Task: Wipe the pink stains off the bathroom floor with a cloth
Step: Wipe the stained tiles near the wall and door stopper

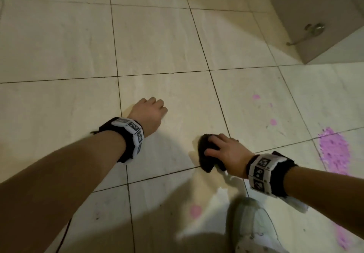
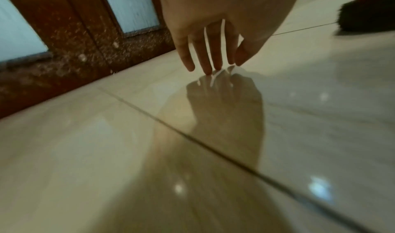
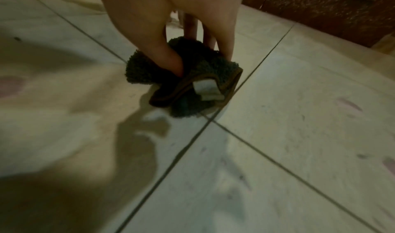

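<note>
A dark, fluffy cloth (image 1: pixel 206 154) (image 3: pixel 205 71) with a white label lies bunched on the pale tiled floor (image 1: pixel 167 42), just left of a tile joint. My right hand (image 1: pixel 226 151) (image 3: pixel 198 55) grips it from above, thumb on one side and fingers on the other. My left hand (image 1: pixel 152 110) (image 2: pixel 211 62) holds nothing; its straight fingertips touch the floor to the left of the cloth. A large pink stain (image 1: pixel 334 150) spreads to the right of my right wrist. Smaller pink spots (image 1: pixel 273 122) (image 1: pixel 195 210) lie farther off and nearer me.
My light shoe (image 1: pixel 254 227) stands on the floor below the right arm. A grey door (image 1: pixel 307 6) with a metal handle (image 1: pixel 313 30) is at the top right. A brown wooden door frame (image 2: pixel 85 47) borders the floor ahead of my left hand.
</note>
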Demonstrator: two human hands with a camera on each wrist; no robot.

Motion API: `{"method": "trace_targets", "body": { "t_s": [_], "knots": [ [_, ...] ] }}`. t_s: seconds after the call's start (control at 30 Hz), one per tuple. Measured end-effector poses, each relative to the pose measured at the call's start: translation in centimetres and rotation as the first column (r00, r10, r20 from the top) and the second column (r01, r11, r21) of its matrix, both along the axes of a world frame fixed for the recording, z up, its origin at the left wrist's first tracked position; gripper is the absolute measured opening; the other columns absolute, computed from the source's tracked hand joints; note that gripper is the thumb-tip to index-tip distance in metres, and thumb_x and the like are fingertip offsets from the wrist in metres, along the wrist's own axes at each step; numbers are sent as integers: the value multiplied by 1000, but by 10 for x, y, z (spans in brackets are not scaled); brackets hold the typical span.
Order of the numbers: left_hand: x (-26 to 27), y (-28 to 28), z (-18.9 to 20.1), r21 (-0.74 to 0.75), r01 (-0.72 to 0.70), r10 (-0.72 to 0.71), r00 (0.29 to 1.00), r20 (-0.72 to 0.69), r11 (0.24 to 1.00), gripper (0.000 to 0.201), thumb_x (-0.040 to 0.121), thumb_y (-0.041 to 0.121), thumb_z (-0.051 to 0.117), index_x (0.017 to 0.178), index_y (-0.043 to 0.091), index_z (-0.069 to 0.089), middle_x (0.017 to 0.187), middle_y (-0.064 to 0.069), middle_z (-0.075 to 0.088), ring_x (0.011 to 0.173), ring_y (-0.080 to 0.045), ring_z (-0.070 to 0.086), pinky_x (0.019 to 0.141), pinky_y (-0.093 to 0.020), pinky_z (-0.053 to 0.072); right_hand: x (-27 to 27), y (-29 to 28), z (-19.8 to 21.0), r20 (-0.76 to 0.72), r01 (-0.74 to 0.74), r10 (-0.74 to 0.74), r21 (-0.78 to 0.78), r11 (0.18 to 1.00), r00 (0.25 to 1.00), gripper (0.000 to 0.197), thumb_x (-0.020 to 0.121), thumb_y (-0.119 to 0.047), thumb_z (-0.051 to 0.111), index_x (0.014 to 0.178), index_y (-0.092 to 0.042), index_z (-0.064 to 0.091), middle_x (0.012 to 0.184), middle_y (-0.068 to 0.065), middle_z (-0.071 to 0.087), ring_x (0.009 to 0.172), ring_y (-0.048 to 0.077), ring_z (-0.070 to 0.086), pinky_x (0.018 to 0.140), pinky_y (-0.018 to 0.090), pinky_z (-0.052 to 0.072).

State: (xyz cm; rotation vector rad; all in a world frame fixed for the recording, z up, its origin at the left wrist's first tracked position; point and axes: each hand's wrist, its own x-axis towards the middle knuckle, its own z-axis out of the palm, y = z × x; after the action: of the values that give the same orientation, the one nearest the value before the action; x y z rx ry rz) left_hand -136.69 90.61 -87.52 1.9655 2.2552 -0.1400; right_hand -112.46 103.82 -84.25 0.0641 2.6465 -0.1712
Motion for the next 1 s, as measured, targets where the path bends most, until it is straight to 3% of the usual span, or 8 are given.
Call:
{"method": "trace_targets", "body": {
  "t_s": [0.1,0.33,0.47,0.6,0.7,0.8,0.87,1.0],
  "knots": [
    [-5,26,27,-168,8,-37,985,-168,986,31,93,11,43,123,10,49,121,-8,52,108,-25,52,89,-33,36,4,-8,15,167,50,-51,7,999,985,48,79,-19,67,125,-23,53,133,11,40,113,31,44,87,42,48],
    [14,55,51,-156,-76,42,976,-212,985,31,94,15,44,124,11,47,125,-8,50,114,-26,49,92,-34,35,-25,42,29,-76,98,-94,48,994,993,41,66,-2,74,105,-13,65,106,18,57,86,37,56,60,45,54],
    [12,40,50,-262,-48,-18,969,-246,964,35,95,15,40,129,14,44,128,-6,47,116,-23,46,91,-31,35,-39,63,21,-151,148,-158,-79,986,976,46,79,-7,63,124,-16,57,125,12,51,103,33,54,81,42,51],
    [29,50,55,12,54,-53,996,-75,998,34,91,19,41,120,14,60,114,-7,62,99,-25,60,80,-33,46,-35,120,30,-242,275,-290,-94,957,926,50,88,-6,44,136,-22,45,139,0,41,113,22,51,88,25,41],
    [59,71,51,161,247,-245,969,-31,956,41,84,37,41,107,18,69,98,-4,68,80,-21,66,65,-30,55,-18,184,28,-188,384,-372,31,923,909,54,88,-6,44,138,-24,41,146,1,33,124,23,45,92,31,44],
    [87,100,36,2,283,-283,959,12,959,52,87,43,52,136,26,49,133,-6,52,119,-25,53,96,-39,45,3,238,23,36,256,-271,232,938,962,58,91,-15,47,144,-30,30,154,0,17,134,22,33,95,33,44],
    [97,113,30,-223,147,-139,989,50,964,65,91,41,52,148,34,21,151,-3,27,136,-23,30,110,-37,29,7,267,21,89,147,-177,273,951,980,61,93,-29,50,146,-33,22,156,-2,10,138,21,27,100,34,42],
    [117,127,33,-344,-48,53,999,4,938,70,93,29,51,149,34,10,144,-2,29,130,-19,31,94,-31,41,8,294,7,87,150,-172,208,966,981,67,90,-49,51,147,-33,18,156,-3,9,140,20,21,103,38,38]
  ]
}}
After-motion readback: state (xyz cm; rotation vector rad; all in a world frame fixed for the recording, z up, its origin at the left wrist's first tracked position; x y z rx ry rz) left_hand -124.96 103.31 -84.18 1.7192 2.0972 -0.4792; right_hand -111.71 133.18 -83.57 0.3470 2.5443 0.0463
